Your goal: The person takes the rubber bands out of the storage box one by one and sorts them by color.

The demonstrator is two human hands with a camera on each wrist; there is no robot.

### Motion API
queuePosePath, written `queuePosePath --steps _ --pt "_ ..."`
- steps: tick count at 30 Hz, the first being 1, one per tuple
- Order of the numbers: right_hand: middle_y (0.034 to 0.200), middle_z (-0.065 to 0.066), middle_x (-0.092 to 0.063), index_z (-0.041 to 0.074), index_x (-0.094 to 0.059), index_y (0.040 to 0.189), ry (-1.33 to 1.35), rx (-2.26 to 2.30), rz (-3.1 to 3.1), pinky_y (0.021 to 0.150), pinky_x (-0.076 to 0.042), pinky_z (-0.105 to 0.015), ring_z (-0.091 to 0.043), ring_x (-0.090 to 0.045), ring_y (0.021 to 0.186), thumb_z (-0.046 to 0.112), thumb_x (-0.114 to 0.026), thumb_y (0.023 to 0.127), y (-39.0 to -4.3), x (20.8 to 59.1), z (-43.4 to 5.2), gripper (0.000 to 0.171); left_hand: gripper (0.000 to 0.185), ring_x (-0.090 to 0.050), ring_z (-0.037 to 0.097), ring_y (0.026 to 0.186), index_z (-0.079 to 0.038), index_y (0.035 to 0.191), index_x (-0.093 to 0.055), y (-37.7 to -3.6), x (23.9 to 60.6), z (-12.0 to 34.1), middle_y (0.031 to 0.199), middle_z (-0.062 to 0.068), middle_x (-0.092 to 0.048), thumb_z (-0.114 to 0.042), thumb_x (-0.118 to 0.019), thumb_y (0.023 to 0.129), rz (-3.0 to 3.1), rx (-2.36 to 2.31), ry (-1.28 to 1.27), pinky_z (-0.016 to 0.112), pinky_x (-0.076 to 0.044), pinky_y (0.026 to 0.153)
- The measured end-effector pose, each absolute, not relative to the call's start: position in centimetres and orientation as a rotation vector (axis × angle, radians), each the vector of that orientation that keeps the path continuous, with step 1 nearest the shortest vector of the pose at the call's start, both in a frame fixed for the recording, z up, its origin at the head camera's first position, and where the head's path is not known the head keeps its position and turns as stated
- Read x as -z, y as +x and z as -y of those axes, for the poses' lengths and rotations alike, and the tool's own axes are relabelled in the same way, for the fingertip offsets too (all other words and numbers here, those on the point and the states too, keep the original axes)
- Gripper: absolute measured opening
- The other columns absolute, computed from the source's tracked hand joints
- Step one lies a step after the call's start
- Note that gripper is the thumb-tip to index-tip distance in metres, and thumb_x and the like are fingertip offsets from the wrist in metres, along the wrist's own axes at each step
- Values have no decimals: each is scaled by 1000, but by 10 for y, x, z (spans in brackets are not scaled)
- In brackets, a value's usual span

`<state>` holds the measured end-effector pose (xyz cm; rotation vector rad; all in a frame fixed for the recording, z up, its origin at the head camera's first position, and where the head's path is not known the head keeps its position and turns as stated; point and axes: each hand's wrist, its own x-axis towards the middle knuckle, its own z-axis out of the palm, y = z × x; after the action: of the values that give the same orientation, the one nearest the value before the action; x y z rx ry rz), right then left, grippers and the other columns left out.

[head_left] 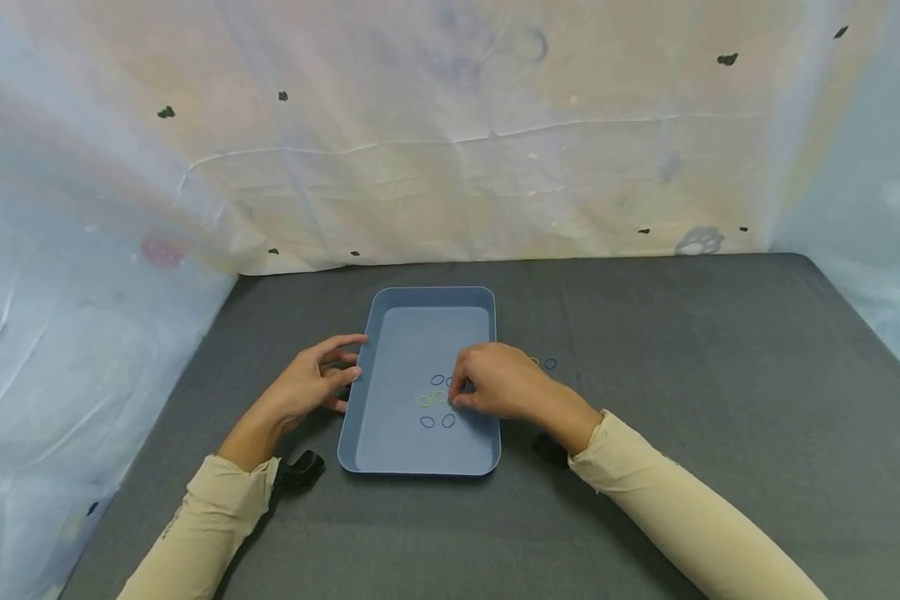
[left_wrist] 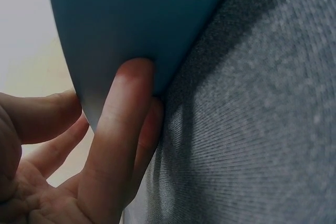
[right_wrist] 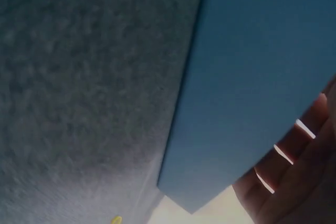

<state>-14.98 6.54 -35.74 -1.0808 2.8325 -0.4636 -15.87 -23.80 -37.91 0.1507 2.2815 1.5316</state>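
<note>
A blue tray lies on the grey cloth, with several small blue and yellow-green rubber bands on its floor. My left hand rests with straight fingers against the outside of the tray's left wall. My right hand reaches over the right rim, its fingers curled down, and their tips pinch the edge of a yellow-green band. In the right wrist view I see only the tray's outer wall and part of my fingers.
Two more bands, one yellow and one blue, lie on the cloth just right of the tray; the yellow band shows in the right wrist view. A pale sheet walls in the back and both sides.
</note>
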Motion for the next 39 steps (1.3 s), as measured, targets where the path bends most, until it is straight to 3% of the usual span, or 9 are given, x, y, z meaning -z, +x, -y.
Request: queuePosePath --steps 14,27,39 --pt "93 9 -71 23 -81 85 -1066 405 -2850 79 -56 -35 -11 -66 87 27 -79 86 -149 363 -59 4 57 -56 38 121 -18 153 -38 -155 379 239 147 25 -41 -15 -60 101 -2298 -1518 155 44 -62 74" --pt "81 10 -65 23 -73 75 -1143 423 -2891 80 -52 -34 -11 -59 82 21 -77 86 -147 366 -60 12 56 -58 36 118 -17 153 -38 -155 379 239 148 25 -40 -13 -59 101 -2293 -1522 144 44 -62 73" --pt "91 12 -68 24 -75 80 -981 553 -2886 74 -52 -28 -8 -59 86 24 -78 86 -144 361 -65 7 56 -58 36 117 -17 153 -38 -156 379 240 147 25 -41 -13 -59 101 -2305 -1520 157 44 -62 73"
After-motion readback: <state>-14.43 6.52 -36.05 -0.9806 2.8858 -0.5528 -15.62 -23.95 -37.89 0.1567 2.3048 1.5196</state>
